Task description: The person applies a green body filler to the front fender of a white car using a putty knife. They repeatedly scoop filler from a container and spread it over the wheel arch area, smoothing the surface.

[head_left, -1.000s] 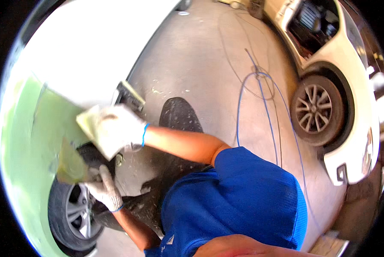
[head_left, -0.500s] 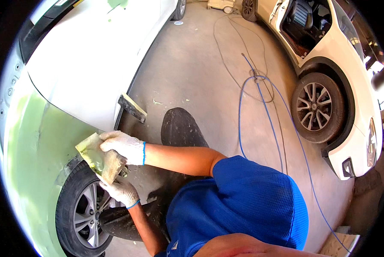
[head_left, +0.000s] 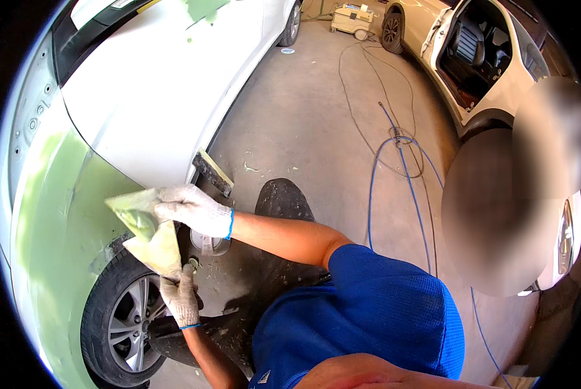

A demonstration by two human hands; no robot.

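Note:
My right hand point(head_left: 196, 211), in a white knit glove with a blue cuff, grips a pale flat putty spreader point(head_left: 125, 206) with green filler smeared on it. Just below, my left hand point(head_left: 181, 299), gloved too, pinches the lower corner of a second, yellowish spreader point(head_left: 159, 251). The two spreaders overlap or touch where the filler lies; exactly how is hard to see. Both are in front of the white car's fender point(head_left: 76, 201), which has green patches, above its front wheel point(head_left: 131, 330).
A dark block with a yellowish edge point(head_left: 214, 174) rests by the car's sill. A round container point(head_left: 207, 243) stands beside my knee point(head_left: 284, 198). Blue hose point(head_left: 404, 155) and thin cables lie on the floor. A second car point(head_left: 426, 32) has its door opening exposed; blurred patches hide its front.
My left hand has turned, and its spreader now shows broad and flat below the other one. The whole view has shifted slightly down and right. Blurred patches now cover the right-hand car's front.

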